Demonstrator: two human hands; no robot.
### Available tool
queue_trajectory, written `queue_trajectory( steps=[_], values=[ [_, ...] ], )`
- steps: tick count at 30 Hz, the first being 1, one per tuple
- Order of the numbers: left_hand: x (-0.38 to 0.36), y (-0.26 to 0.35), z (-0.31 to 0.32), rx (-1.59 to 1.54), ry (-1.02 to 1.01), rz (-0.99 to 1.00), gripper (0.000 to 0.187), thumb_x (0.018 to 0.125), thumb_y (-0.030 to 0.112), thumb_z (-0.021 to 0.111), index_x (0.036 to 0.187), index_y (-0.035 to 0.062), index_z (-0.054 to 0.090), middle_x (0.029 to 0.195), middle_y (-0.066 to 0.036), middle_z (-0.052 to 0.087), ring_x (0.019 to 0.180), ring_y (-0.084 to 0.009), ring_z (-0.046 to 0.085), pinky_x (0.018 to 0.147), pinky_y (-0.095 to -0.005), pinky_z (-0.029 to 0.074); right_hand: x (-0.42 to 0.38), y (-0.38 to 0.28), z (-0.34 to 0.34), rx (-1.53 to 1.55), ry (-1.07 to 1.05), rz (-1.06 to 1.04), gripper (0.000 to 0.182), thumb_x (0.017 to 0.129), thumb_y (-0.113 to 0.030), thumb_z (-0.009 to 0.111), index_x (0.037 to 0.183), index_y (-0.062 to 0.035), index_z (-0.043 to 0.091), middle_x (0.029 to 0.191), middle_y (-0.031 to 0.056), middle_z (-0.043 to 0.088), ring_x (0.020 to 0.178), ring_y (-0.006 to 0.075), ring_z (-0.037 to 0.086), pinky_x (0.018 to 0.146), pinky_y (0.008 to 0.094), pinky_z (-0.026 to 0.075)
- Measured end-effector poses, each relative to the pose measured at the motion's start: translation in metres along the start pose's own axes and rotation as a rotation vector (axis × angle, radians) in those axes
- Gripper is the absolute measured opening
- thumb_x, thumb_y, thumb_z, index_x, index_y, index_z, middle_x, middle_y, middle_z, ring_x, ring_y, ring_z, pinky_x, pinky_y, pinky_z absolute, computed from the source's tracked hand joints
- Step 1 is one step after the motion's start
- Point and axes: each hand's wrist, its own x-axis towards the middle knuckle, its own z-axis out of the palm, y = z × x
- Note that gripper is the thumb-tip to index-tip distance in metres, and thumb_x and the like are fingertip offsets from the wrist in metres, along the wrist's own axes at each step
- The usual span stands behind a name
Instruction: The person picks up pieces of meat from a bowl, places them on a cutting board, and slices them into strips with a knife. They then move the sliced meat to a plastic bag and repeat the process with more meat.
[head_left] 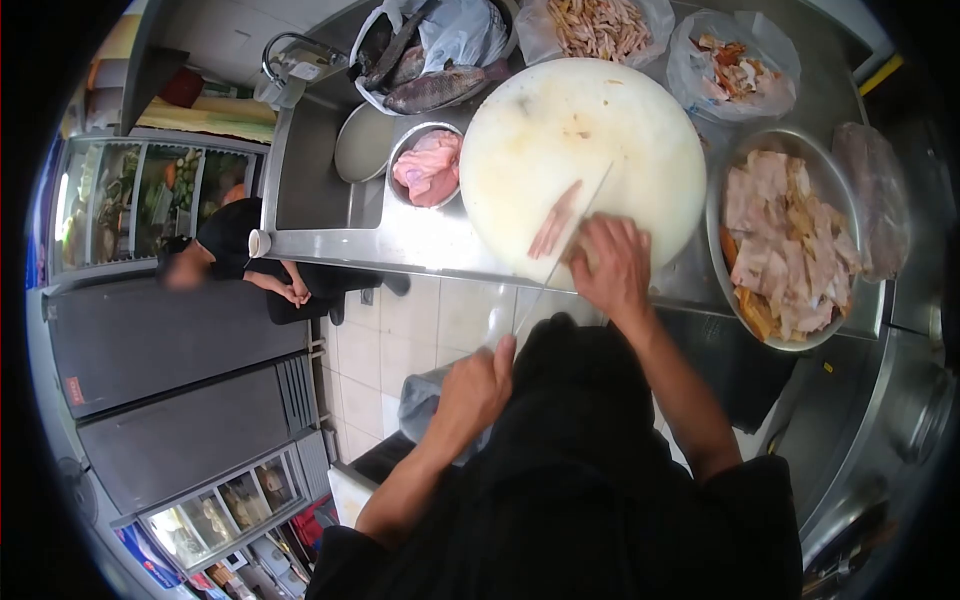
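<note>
My left hand (474,392), in front of the counter edge, is closed round the handle of a long thin knife (590,205). The blade slants up across the round white cutting board (650,130). Strips of pale pink meat (556,220) lie on the board just left of the blade. Right of the blade, my right hand (612,262) rests on the board's near part with its fingers curled together, close to the blade. Whatever is beneath those fingers is hidden.
An oval metal tray of meat slices (785,240) stands right, beside a wrapped package (872,200). Behind are bags of cut strips (600,30), scraps (735,75) and fish (435,88). Left are a bowl of pink meat (428,168), a sink (310,190) and a seated person (240,240).
</note>
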Motion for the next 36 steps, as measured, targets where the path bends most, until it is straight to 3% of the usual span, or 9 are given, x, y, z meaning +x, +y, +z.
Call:
queue_trajectory(
  steps=[7,10,12,15,18,27,31,32,36],
  values=[
    [-0.037,-0.044,0.011,0.081,-0.063,0.043,0.045,0.106,0.033,0.053,0.088,-0.0053,0.067,0.067,-0.034,0.062,0.069,-0.0523,0.065,0.058,-0.06,0.05,0.002,0.004,0.004,0.027,0.024,0.013,0.034,0.073,-0.017,0.068,0.105,-0.0065,0.067,0.114,0.0091,0.069,0.108,0.0272,0.061,0.089,0.0445,0.042],
    [0.002,-0.051,0.046,0.394,0.069,0.439,0.049,0.107,0.035,0.051,0.087,-0.006,0.068,0.069,-0.035,0.063,0.07,-0.0528,0.065,0.06,-0.0606,0.051,0.002,-0.001,0.004,0.045,0.045,-0.006,0.032,0.074,-0.015,0.066,0.105,-0.0061,0.068,0.113,0.0096,0.07,0.106,0.0282,0.062,0.087,0.0446,0.043],
    [0.033,-0.004,0.025,0.136,0.011,0.282,0.053,0.107,0.037,0.05,0.084,-0.0072,0.067,0.072,-0.037,0.063,0.074,-0.0559,0.064,0.064,-0.0616,0.051,0.001,0.001,0.002,0.053,0.046,-0.027,0.031,0.075,-0.013,0.065,0.105,-0.006,0.068,0.113,0.0099,0.07,0.105,0.0285,0.062,0.086,0.0453,0.044],
    [0.044,0.016,0.004,0.038,0.006,0.043,0.054,0.107,0.038,0.05,0.082,-0.007,0.067,0.075,-0.038,0.063,0.074,-0.0577,0.063,0.069,-0.0628,0.051,0.004,0.008,-0.003,0.056,0.012,-0.033,0.032,0.077,-0.013,0.065,0.108,-0.0046,0.068,0.114,0.0113,0.069,0.108,0.0295,0.061,0.09,0.046,0.044],
    [0.014,0.015,-0.003,0.018,0.022,-0.029,0.062,0.11,0.042,0.042,0.078,-0.0064,0.065,0.078,-0.037,0.062,0.083,-0.0584,0.061,0.073,-0.0617,0.049,-0.004,0.008,-0.002,0.048,0.024,-0.035,0.033,0.078,-0.014,0.066,0.108,-0.004,0.067,0.114,0.0115,0.069,0.11,0.0299,0.061,0.092,0.0457,0.044],
    [-0.055,-0.032,0.003,0.025,-0.124,-0.09,0.049,0.108,0.035,0.048,0.088,-0.0053,0.068,0.077,-0.038,0.064,0.075,-0.0564,0.064,0.069,-0.0633,0.051,-0.002,0.008,-0.001,0.064,0.035,-0.015,0.029,0.075,-0.012,0.066,0.103,-0.004,0.069,0.113,0.0106,0.069,0.106,0.0286,0.062,0.089,0.0444,0.045],
    [0.001,-0.025,0.034,0.275,-0.053,0.272,0.048,0.109,0.031,0.045,0.091,-0.0059,0.068,0.075,-0.035,0.064,0.074,-0.0559,0.063,0.068,-0.0617,0.052,0.002,0.009,0.002,0.075,0.033,-0.036,0.03,0.075,-0.011,0.066,0.104,-0.0041,0.069,0.114,0.0111,0.069,0.105,0.0292,0.062,0.089,0.0447,0.045],
    [0.018,-0.009,0.029,0.196,-0.025,0.274,0.045,0.11,0.029,0.044,0.093,-0.0061,0.067,0.073,-0.033,0.063,0.071,-0.0549,0.063,0.065,-0.0603,0.052,0.0,0.01,0.001,0.071,0.036,-0.046,0.03,0.075,-0.011,0.066,0.104,-0.004,0.069,0.114,0.0112,0.069,0.106,0.0293,0.062,0.089,0.0448,0.045],
    [0.031,0.037,-0.007,-0.022,-0.022,0.026,0.064,0.11,0.041,0.041,0.075,-0.0081,0.062,0.079,-0.038,0.062,0.082,-0.0599,0.059,0.074,-0.0613,0.048,-0.002,0.011,-0.002,0.048,0.007,-0.023,0.029,0.078,-0.013,0.067,0.105,-0.003,0.068,0.116,0.0138,0.068,0.109,0.0308,0.062,0.091,0.0454,0.045]
  ],
)
